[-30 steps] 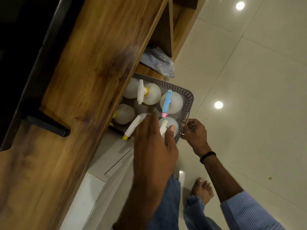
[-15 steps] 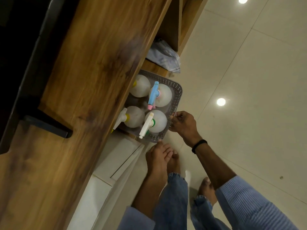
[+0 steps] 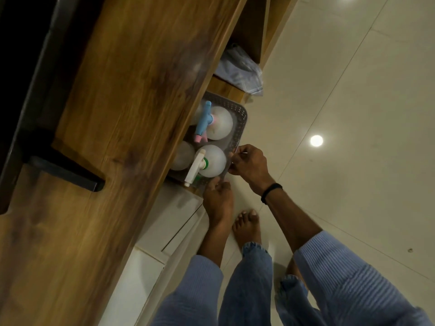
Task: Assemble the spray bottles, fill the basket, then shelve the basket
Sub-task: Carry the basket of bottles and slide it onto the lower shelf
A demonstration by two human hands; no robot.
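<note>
Below me the wooden shelf [image 3: 226, 89] carries the grey basket [image 3: 242, 118]; beyond the basket, a clear bag [image 3: 240, 69] lies on the same shelf.

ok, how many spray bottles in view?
4 in the basket: blue-sprayer bottle far outer, white-sprayer bottle near outer, far inner bottle and near inner bottle half under the shelf. Others may hide beneath it.

Both arms reach forward and down. The right hand [image 3: 249, 165], a dark band [image 3: 270, 192] at its wrist, pinches the basket [image 3: 243, 118] rim with curled fingers. The left hand [image 3: 217, 200] shows its back, its fingertips at the basket's near end and its grip hidden.
</note>
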